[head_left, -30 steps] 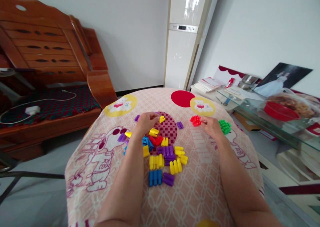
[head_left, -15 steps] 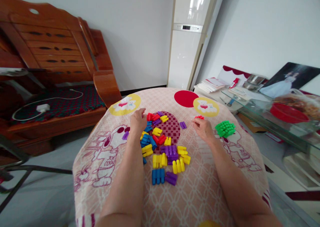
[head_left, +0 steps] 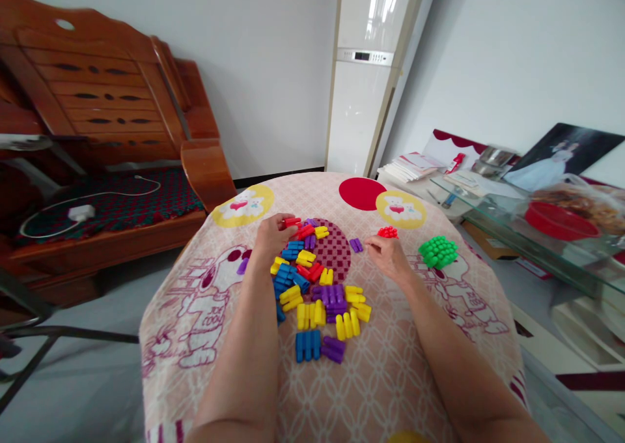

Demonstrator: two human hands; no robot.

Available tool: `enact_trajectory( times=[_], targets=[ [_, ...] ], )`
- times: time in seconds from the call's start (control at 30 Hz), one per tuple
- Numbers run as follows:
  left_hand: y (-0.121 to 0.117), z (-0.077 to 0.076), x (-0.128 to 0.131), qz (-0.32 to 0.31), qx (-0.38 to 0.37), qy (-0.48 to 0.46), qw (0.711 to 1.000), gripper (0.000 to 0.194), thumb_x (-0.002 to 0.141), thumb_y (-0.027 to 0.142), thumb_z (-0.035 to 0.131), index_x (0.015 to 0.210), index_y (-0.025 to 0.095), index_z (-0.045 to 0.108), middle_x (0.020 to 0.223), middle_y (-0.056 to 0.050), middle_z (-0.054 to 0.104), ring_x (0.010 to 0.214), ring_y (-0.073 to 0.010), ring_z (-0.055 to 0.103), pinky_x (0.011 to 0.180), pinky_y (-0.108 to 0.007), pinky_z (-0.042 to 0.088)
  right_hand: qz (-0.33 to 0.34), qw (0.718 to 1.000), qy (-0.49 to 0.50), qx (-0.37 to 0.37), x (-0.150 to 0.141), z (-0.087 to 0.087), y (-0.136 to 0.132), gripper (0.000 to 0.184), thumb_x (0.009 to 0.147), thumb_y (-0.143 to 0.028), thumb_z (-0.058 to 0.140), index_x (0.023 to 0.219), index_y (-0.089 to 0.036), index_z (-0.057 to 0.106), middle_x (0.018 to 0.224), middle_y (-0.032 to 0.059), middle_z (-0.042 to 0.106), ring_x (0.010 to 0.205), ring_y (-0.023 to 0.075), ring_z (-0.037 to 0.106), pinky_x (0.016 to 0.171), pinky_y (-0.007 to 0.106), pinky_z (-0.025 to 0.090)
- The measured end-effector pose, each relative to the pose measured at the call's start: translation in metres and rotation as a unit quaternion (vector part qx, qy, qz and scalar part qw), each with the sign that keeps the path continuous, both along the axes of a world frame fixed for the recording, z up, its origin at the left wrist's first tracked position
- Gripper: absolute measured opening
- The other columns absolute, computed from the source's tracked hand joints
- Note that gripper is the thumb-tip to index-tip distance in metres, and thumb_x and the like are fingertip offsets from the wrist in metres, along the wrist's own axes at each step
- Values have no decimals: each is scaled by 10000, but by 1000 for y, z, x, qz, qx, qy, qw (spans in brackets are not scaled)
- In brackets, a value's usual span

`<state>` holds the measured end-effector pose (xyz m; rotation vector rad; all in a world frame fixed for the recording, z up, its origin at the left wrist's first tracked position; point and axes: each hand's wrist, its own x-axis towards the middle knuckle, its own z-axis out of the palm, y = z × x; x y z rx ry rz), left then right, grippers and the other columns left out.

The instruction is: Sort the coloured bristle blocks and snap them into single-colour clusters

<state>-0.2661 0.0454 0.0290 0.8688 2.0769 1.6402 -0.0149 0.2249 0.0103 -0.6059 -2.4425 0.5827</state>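
My left hand (head_left: 270,238) is at the far left of a heap of plastic blocks (head_left: 317,296) in yellow, blue, purple and red. Its fingertips pinch a red block (head_left: 292,221) at the heap's far edge. My right hand (head_left: 388,258) hovers low over the cloth with loosely curled fingers and nothing in them. Just beyond it lies a red block cluster (head_left: 388,232). A purple block (head_left: 356,245) lies to its left and a green block cluster (head_left: 438,252) to its right. Everything rests on a round table under a pink cartoon cloth (head_left: 390,378).
A wooden bench (head_left: 97,104) with a charger and cable (head_left: 81,212) stands at the left. A white standing air conditioner (head_left: 361,71) is behind the table. A glass table (head_left: 493,215) at the right carries a red bowl (head_left: 556,219) and papers (head_left: 410,166). A metal chair frame (head_left: 29,329) sits low left.
My right hand let go of the red cluster and drew back to the left. My left hand shifted along the heap's far edge and pinched a red block.
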Motion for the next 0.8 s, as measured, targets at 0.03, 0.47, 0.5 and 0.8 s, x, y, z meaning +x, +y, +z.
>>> enact_trajectory(
  times=[0.03,0.47,0.5,0.8],
  targets=[
    [1,3,4,-34,35,-49,998,389,758,211,678,1133,109,646,958,-98,749,830,-209,720,812,-385,597,6,1000,8,-10,-1,2,-2,206,833,-226,533,812,-185,733,725,57,710,651,169,619,642,270,436],
    [24,8,47,-253,-70,30,964,273,714,178,662,976,159,737,822,-56,765,700,-192,707,652,-287,557,53,981,49,-179,-10,11,-22,192,782,-310,573,807,-182,713,644,8,650,521,130,548,506,241,408],
    [26,6,47,-256,-103,77,958,236,702,161,655,917,168,752,780,-40,759,688,-188,699,658,-282,551,54,983,44,-170,-9,11,-21,180,780,-300,573,787,-183,710,635,7,644,531,130,547,516,241,407],
    [10,9,15,61,-209,263,940,386,849,128,489,1148,152,731,1142,-115,743,1061,-248,683,951,-334,507,44,985,26,-166,-8,4,-16,195,803,-287,547,752,-172,696,631,7,637,523,127,541,525,240,406]
  ],
)
